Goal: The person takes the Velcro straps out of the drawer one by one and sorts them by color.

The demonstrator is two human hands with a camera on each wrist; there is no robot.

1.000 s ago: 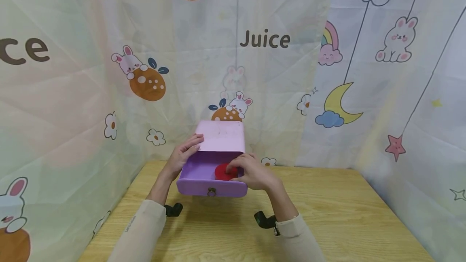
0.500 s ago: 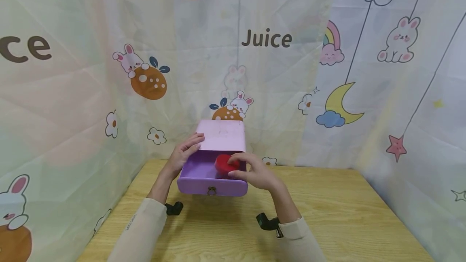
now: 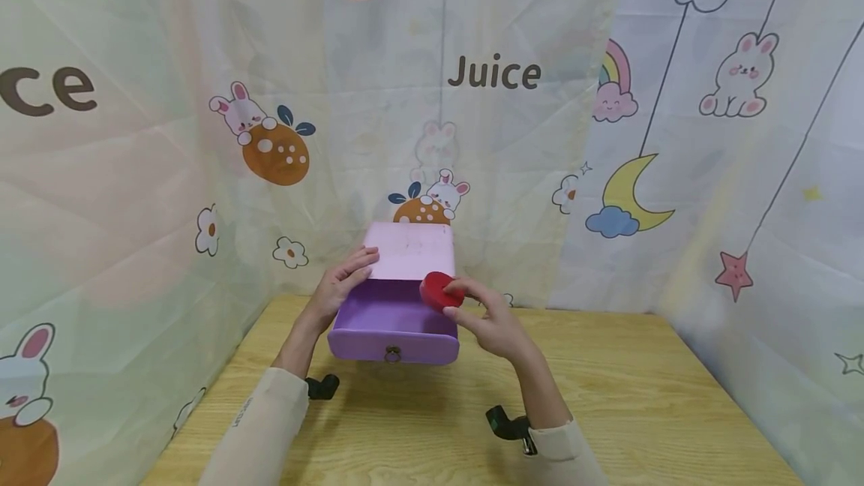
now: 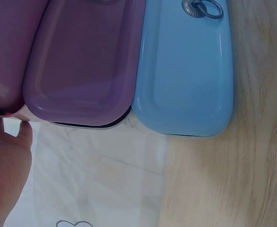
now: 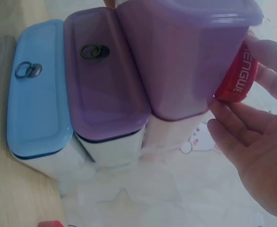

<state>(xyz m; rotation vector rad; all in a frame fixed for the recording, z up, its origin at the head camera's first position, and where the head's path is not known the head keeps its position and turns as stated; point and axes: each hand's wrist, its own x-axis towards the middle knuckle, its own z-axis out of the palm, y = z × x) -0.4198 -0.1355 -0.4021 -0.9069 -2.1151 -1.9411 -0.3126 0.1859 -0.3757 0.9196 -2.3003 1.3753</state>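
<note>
A red roll of tape is pinched between the thumb and fingers of my right hand, raised at the right side of a pulled-out purple drawer. White lettering runs along the tape's curved side in the right wrist view. The drawer belongs to a small cabinet with a pink top. My left hand rests on the cabinet's upper left edge, fingers extended over the pink top. From the left wrist, part of that hand shows beside the pink casing.
Under the pulled-out drawer are a closed purple drawer and a closed light blue drawer, each with a ring pull. The cabinet stands on a wooden table, backed by printed curtains. Black camera mounts sit at both wrists.
My right hand has lifted the red roll of tape from inside the drawer, up and to the right. My left hand keeps its place on the cabinet.
</note>
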